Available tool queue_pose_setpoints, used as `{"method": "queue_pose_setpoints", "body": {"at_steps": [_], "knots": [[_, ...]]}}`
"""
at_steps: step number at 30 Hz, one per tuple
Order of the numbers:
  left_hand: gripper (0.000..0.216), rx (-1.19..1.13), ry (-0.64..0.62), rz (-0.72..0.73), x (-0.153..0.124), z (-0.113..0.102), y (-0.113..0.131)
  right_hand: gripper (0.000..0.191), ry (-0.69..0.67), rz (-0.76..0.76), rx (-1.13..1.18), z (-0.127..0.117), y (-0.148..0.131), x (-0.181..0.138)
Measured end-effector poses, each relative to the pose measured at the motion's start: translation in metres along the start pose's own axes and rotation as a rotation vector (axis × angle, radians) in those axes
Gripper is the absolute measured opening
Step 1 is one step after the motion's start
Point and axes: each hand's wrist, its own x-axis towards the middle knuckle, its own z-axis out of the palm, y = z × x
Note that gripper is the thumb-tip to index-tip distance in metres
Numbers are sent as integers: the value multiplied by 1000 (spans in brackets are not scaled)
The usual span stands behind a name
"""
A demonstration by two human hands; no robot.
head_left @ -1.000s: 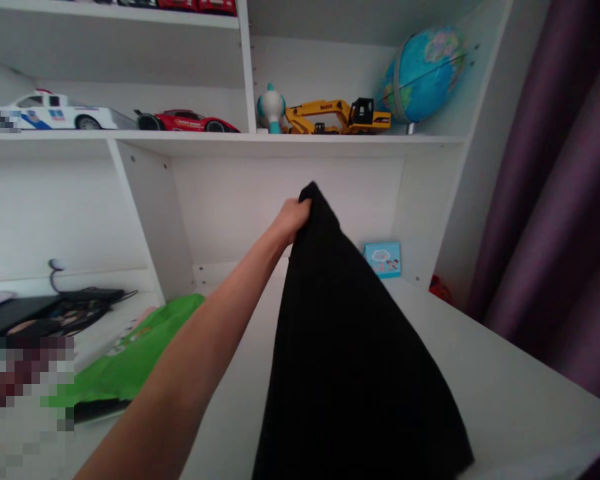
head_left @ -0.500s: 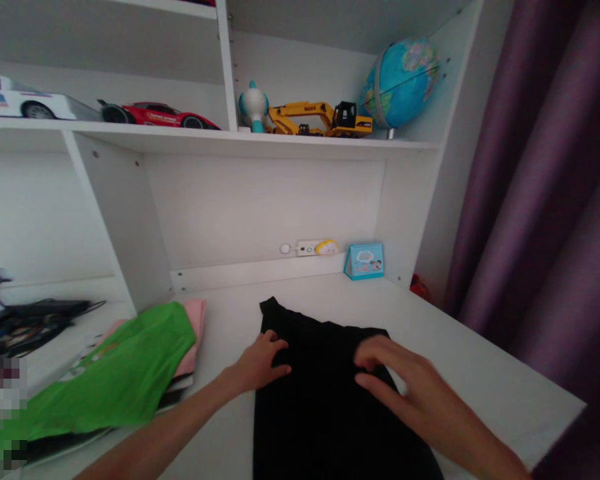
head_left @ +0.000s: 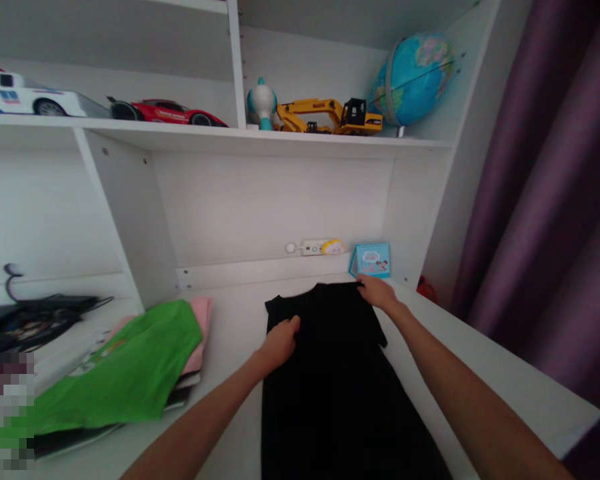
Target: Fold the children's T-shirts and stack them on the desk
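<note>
Black short-sleeved garment [head_left: 330, 380] is spread on the white desk [head_left: 235, 327], right of some green clothing [head_left: 130, 373]. Right hand [head_left: 379, 293] is pinching its far right shoulder; left hand [head_left: 279, 343] is curled on it, can't tell if gripping.

- The short-sleeved cloth garment [head_left: 330, 387] is plain black.
- The crumpled cloth garment [head_left: 125, 380] is bright green with a white and orange print.
- The folded cloth [head_left: 203, 327] is pale pink.
- The round globe [head_left: 417, 77] is blue with green and pink map patches.
- The long-armed toy excavator [head_left: 367, 122] is yellow with a black cab.
- The draped cloth curtain [head_left: 545, 200] is purple.
- The flat desktop [head_left: 230, 333] is white.
</note>
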Motion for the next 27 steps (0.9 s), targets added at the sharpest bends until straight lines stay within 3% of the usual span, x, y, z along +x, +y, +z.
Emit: {"method": "queue_pose_setpoints", "body": {"at_steps": [3,7,10,13,15,18,20,23,27], "knots": [[21,-23,84,-80,5,-13,-21,45,148,152,-37,-5,4,0],[18,-49,134,-71,-6,-22,-35,35,67,30,-6,17,-7,-23],[16,-41,88,70,-15,-12,-20,30,-87,-62,26,48,-22,-47],[28,70,17,174,-12,5,5,53,-154,-18,26,81,-37,-66],[19,116,-16,175,-5,13,17,61,-163,40,12,98,-43,-74],[12,71,0,90,12,14,18,63,-132,76,8,114,-45,-80],[14,31,55,1,24,6,5,64,-102,69,10,119,-42,-82],[20,-3,147,-191,34,-12,-30,67,-84,43,9,125,-35,-82],[33,11,254,-478,24,-34,-77,68,-74,19,16,132,-27,-75]]}}
